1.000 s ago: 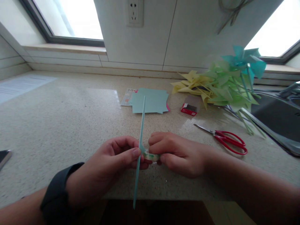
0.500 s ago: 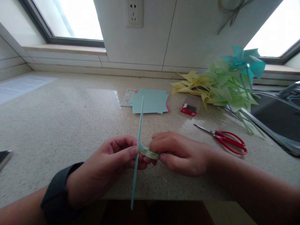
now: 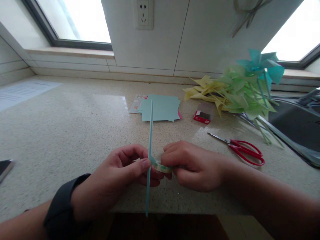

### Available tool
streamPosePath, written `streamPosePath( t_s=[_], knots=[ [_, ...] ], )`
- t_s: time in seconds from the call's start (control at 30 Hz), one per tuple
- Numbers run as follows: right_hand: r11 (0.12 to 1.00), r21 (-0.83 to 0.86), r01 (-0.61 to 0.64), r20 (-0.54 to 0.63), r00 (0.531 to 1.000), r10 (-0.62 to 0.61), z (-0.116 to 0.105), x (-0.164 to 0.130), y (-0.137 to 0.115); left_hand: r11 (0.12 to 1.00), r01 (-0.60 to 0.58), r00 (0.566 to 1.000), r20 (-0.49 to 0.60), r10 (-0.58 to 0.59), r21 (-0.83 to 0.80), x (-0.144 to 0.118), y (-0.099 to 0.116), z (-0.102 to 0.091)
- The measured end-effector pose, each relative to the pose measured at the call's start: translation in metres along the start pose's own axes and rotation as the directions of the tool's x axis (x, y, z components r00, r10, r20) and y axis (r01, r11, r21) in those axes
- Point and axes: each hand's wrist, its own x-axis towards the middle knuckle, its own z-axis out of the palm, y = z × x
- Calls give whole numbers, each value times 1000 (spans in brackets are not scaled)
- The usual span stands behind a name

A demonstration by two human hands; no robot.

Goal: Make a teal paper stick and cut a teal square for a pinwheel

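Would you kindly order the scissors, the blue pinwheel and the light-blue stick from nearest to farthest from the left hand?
From the left hand, in the head view:
1. Light-blue stick: in its grip.
2. Scissors: off to the right, on the counter.
3. Blue pinwheel: far back, right.

I can make out no wording: the print on the white sheet (image 3: 27, 92), the packet (image 3: 135, 105) and the red box (image 3: 200, 119) is too blurred.
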Motion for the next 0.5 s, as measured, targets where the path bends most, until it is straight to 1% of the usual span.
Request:
streamPosePath(
  t_s=[0.17,0.33,0.5],
  knots=[
    [997,-23,-78,37,996,79,-5,-1,-2,999,-18,998,-54,16,-34,-2,2,4],
    [999,-4,-46,-62,997,46,-9,-2,-4,997,-39,997,-71,35,-61,-4,5,8],
    [994,-15,-104,-46,994,103,-7,0,-4,997,-63,995,-85,58,-51,-3,4,7]
  ],
)
